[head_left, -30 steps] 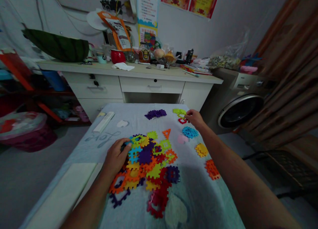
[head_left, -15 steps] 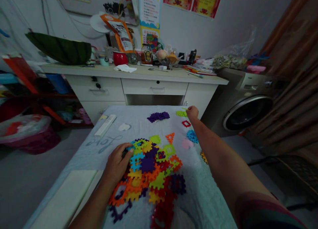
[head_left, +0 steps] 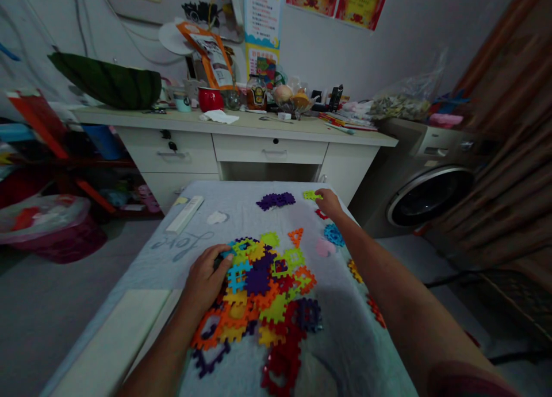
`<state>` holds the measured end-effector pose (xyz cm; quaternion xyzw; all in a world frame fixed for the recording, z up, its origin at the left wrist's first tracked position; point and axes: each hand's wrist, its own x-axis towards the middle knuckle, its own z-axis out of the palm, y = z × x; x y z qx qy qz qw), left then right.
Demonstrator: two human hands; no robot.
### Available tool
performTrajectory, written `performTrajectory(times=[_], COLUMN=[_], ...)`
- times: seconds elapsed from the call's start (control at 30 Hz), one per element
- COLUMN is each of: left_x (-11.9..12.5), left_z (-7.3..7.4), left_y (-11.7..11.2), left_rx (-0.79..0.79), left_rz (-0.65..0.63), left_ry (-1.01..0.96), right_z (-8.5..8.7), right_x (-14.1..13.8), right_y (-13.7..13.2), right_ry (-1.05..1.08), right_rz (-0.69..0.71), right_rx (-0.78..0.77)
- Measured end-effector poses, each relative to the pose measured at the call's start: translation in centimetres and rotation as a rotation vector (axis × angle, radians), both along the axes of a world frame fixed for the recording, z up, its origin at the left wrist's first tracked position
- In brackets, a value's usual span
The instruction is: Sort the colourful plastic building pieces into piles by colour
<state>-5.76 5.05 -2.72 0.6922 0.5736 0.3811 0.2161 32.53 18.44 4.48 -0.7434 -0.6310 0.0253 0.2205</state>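
Note:
A heap of colourful interlocking puzzle tiles [head_left: 263, 288] lies on a light cloth-covered table [head_left: 241, 213]. My left hand [head_left: 207, 279] rests on the heap's left edge, fingers curled over a tile. My right hand [head_left: 328, 203] reaches to the table's far right corner, fingers bent down onto the lime-green tiles [head_left: 311, 195] and covering part of a red tile [head_left: 319, 214]. Sorted groups lie nearby: purple tiles [head_left: 276, 200], a blue tile [head_left: 333, 234], a pink tile [head_left: 323, 247], an orange triangle [head_left: 295, 236].
A white remote-like bar [head_left: 184, 214] and a small white piece [head_left: 215, 217] lie at the table's left. Beyond it stands a cluttered white desk [head_left: 241, 138] with a half watermelon [head_left: 107, 87]. A washing machine [head_left: 425, 178] is at right, a curtain behind it.
My right hand moved from the red tile out to the green tiles at the far corner, then drew back slightly. The left hand stayed on the heap.

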Motion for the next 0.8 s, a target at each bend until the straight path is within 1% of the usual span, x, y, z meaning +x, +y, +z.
performTrajectory(times=[0.03,0.13,0.17,0.23,0.3,0.37,0.43,0.5,0.6,0.67,0.73,0.8], left_x=[0.0,0.2,0.2,0.3,0.3,0.3,0.3,0.3,0.2,0.2,0.2,0.2], left_z=[0.0,0.1,0.1,0.3,0.3,0.3,0.3,0.2,0.1,0.1,0.1,0.1], left_y=[0.0,0.0,0.0,0.0,0.0,0.0,0.1,0.2,0.2,0.2,0.1,0.1], left_rx=[0.001,0.008,0.01,0.016,0.019,0.019,0.021,0.023,0.023,0.019,0.018,0.02], left_rz=[-0.001,0.002,0.003,0.006,0.008,0.008,0.005,0.003,0.009,0.011,0.011,0.01], left_ry=[0.0,0.003,0.005,0.01,0.01,0.01,0.013,0.018,0.02,0.02,0.021,0.024], right_z=[0.0,-0.5,-0.8,-1.3,-1.7,-1.9,-1.7,-1.2,-0.1,0.7,1.3,1.7], right_x=[-0.7,-2.9,-3.6,-4.9,-5.9,-6.5,-6.6,-6.2,-4.3,-2.1,0.4,2.8], right_y=[-1.0,-4.1,-5.1,-6.7,-7.9,-8.5,-8.9,-9.3,-10.0,-10.9,-12.3,-14.0], right_ry=[-0.009,-0.07,-0.104,-0.188,-0.254,-0.262,-0.211,-0.128,0.04,0.161,0.294,0.428], right_rz=[0.082,0.387,0.46,0.519,0.521,0.508,0.488,0.466,0.425,0.348,0.241,0.163], right_rx=[-0.03,-0.176,-0.218,-0.268,-0.289,-0.285,-0.244,-0.192,-0.107,-0.038,0.017,0.034])
